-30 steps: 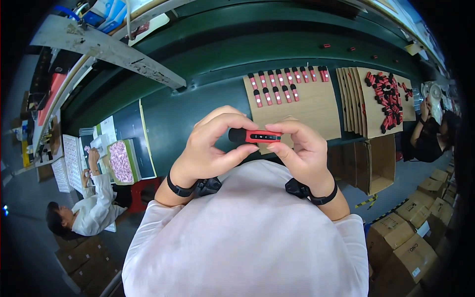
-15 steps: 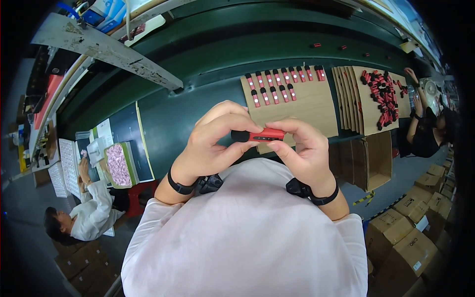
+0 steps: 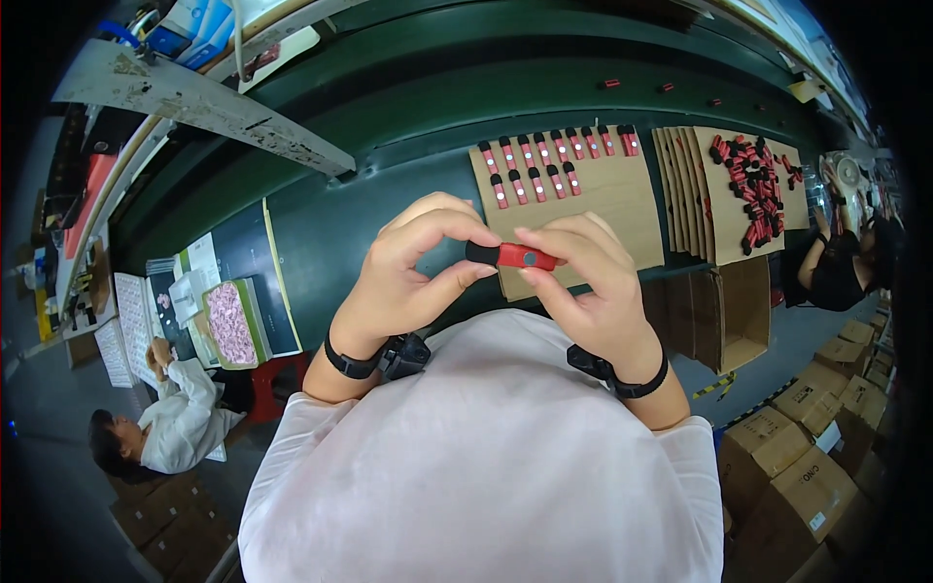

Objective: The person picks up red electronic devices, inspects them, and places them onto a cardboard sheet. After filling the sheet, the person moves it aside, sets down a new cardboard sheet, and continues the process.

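Between my two hands, in front of my chest, I hold a small red microphone [image 3: 526, 257] with a black rounded head. It lies almost level, the black head to the left, and a round grey spot shows on its red body. My left hand [image 3: 413, 264] pinches the black head between thumb and forefinger. The red end is pinched by my right hand [image 3: 590, 267]. Beyond my hands, similar red and black microphones [image 3: 556, 182] lie in two rows on a brown cardboard sheet [image 3: 622, 209].
A stack of cardboard dividers [image 3: 683, 194] stands right of the sheet, beside a heaped pile of microphones [image 3: 753, 189]. A few red pieces [image 3: 610, 84] lie on the far green surface. An open carton [image 3: 743, 316] sits lower right. One co-worker [image 3: 180, 408] sits left, another [image 3: 841, 262] right.
The microphone has been turned about its length: the side with small dark openings has given way to the round grey spot. My fingers have shifted slightly on it. The left co-worker's hands have moved.
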Action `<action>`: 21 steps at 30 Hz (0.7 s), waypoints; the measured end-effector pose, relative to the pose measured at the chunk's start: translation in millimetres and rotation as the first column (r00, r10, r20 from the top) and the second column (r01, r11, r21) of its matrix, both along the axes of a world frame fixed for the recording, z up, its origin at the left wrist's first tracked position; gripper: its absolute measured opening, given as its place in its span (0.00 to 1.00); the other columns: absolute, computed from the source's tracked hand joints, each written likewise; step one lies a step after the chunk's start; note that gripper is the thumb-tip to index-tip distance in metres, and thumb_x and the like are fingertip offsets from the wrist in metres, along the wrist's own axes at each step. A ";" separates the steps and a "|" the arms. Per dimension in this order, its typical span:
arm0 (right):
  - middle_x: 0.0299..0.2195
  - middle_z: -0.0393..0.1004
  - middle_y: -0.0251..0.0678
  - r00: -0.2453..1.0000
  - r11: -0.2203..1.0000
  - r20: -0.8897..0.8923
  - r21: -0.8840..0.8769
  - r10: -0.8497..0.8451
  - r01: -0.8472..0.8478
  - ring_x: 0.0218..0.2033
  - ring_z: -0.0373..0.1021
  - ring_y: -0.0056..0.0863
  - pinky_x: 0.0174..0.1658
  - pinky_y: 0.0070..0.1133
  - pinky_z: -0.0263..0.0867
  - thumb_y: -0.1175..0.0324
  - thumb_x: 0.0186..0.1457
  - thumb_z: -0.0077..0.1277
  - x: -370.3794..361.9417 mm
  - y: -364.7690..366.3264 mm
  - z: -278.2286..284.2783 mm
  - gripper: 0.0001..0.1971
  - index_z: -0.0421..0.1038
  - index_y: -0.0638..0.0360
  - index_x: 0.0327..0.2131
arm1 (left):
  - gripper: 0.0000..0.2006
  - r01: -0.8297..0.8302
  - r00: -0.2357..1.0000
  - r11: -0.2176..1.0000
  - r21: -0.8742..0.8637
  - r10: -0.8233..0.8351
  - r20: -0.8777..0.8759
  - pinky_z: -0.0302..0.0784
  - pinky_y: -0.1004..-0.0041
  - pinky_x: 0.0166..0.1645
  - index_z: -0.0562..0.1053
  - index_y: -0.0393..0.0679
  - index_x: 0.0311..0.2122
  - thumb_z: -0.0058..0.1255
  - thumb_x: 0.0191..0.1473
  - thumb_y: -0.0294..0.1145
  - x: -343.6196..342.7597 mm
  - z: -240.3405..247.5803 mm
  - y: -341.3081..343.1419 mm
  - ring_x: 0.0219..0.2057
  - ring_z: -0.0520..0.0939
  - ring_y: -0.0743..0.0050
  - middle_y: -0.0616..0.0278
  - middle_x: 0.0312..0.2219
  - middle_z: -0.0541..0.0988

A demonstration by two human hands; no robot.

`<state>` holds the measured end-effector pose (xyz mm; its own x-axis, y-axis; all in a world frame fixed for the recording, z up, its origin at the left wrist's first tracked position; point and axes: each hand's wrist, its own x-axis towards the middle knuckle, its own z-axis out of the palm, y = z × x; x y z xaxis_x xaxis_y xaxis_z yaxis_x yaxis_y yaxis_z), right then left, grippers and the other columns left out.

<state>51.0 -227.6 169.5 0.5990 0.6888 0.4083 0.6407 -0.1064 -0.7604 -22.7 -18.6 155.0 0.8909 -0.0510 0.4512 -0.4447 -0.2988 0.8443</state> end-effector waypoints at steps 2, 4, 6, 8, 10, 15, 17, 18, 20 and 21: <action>0.32 0.74 0.40 1.000 0.999 0.005 -0.045 -0.021 0.021 0.31 0.70 0.28 0.38 0.24 0.65 0.79 0.44 0.58 3.3 0.3 -7.2 0.14 0.73 0.64 0.38 | 0.15 -0.006 0.999 0.999 0.041 0.008 -0.042 0.71 0.69 0.45 0.74 0.38 0.38 0.61 0.42 0.22 5.7 -2.8 -1.6 0.36 0.77 0.63 0.58 0.32 0.77; 0.31 0.75 0.40 0.999 0.990 0.015 -0.131 -0.051 0.052 0.28 0.70 0.28 0.36 0.24 0.66 0.79 0.46 0.57 7.5 0.6 -20.3 0.11 0.73 0.64 0.36 | 0.15 -0.024 0.992 0.991 0.131 0.040 -0.123 0.71 0.69 0.48 0.74 0.37 0.38 0.61 0.42 0.22 12.0 -7.1 -2.9 0.37 0.77 0.62 0.56 0.34 0.76; 0.30 0.75 0.40 0.988 0.978 -0.087 -0.173 -0.129 0.113 0.27 0.70 0.28 0.35 0.24 0.67 0.78 0.47 0.56 17.5 -3.5 -35.9 0.10 0.73 0.64 0.36 | 0.14 -0.065 0.986 0.986 0.153 0.087 -0.139 0.71 0.70 0.47 0.74 0.37 0.39 0.61 0.43 0.22 19.2 -17.4 -4.8 0.37 0.77 0.63 0.56 0.34 0.76; 0.29 0.75 0.41 0.919 0.948 -0.288 -0.251 -0.268 0.198 0.26 0.71 0.29 0.33 0.25 0.68 0.78 0.48 0.55 31.3 -6.9 -57.6 0.09 0.72 0.65 0.35 | 0.13 -0.166 0.963 0.962 0.218 0.206 -0.173 0.72 0.72 0.44 0.74 0.37 0.39 0.59 0.45 0.22 24.0 -29.0 -5.0 0.37 0.77 0.65 0.56 0.34 0.76; 0.28 0.75 0.41 0.899 0.920 -0.268 -0.286 -0.346 0.269 0.26 0.72 0.30 0.32 0.25 0.68 0.76 0.48 0.56 60.2 -21.4 -106.2 0.09 0.72 0.65 0.35 | 0.13 -0.176 0.952 0.959 0.220 0.223 -0.211 0.72 0.72 0.44 0.74 0.36 0.39 0.58 0.45 0.22 28.2 -43.2 -3.3 0.37 0.77 0.65 0.56 0.35 0.76; 0.28 0.76 0.42 0.792 0.755 -0.205 -0.505 -0.576 0.418 0.30 0.74 0.35 0.34 0.27 0.70 0.68 0.49 0.57 125.6 -52.3 -197.8 0.11 0.72 0.64 0.34 | 0.12 -0.197 0.900 0.943 0.267 0.282 -0.333 0.72 0.72 0.43 0.74 0.36 0.39 0.56 0.47 0.22 38.1 -71.0 1.9 0.36 0.77 0.65 0.56 0.35 0.76; 0.28 0.76 0.44 0.787 0.640 -0.088 -0.640 -0.610 0.425 0.31 0.74 0.39 0.35 0.30 0.69 0.65 0.49 0.56 139.7 -51.5 -215.5 0.11 0.72 0.63 0.33 | 0.11 -0.194 0.888 0.938 0.288 0.292 -0.354 0.72 0.72 0.43 0.74 0.35 0.38 0.56 0.47 0.22 42.1 -79.4 3.5 0.36 0.77 0.65 0.55 0.35 0.76; 0.27 0.76 0.45 0.786 0.574 -0.028 -0.699 -0.618 0.426 0.32 0.74 0.41 0.36 0.32 0.69 0.63 0.49 0.56 144.3 -51.7 -220.8 0.12 0.72 0.62 0.32 | 0.11 -0.201 0.881 0.936 0.288 0.301 -0.365 0.72 0.72 0.43 0.74 0.35 0.38 0.56 0.47 0.22 43.3 -83.4 4.3 0.36 0.78 0.65 0.55 0.34 0.76; 0.28 0.76 0.45 0.786 0.561 -0.021 -0.712 -0.618 0.422 0.33 0.74 0.42 0.37 0.32 0.69 0.63 0.49 0.56 150.1 -49.1 -227.4 0.12 0.72 0.62 0.32 | 0.10 -0.215 0.866 0.933 0.289 0.319 -0.386 0.72 0.72 0.43 0.74 0.34 0.37 0.55 0.47 0.22 46.2 -89.8 5.8 0.36 0.78 0.65 0.55 0.34 0.76; 0.29 0.76 0.45 0.788 0.548 -0.011 -0.724 -0.616 0.419 0.34 0.74 0.43 0.37 0.33 0.69 0.62 0.50 0.56 152.0 -45.8 -228.9 0.12 0.72 0.61 0.32 | 0.10 -0.212 0.865 0.933 0.290 0.317 -0.389 0.72 0.72 0.43 0.74 0.34 0.37 0.55 0.47 0.22 47.5 -91.9 6.6 0.36 0.78 0.65 0.55 0.34 0.76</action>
<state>203.0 -273.4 -59.4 0.9449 0.2393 -0.2234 0.1163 -0.8832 -0.4544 24.8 -12.0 63.0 0.9867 0.1590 0.0337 0.0624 -0.5623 0.8246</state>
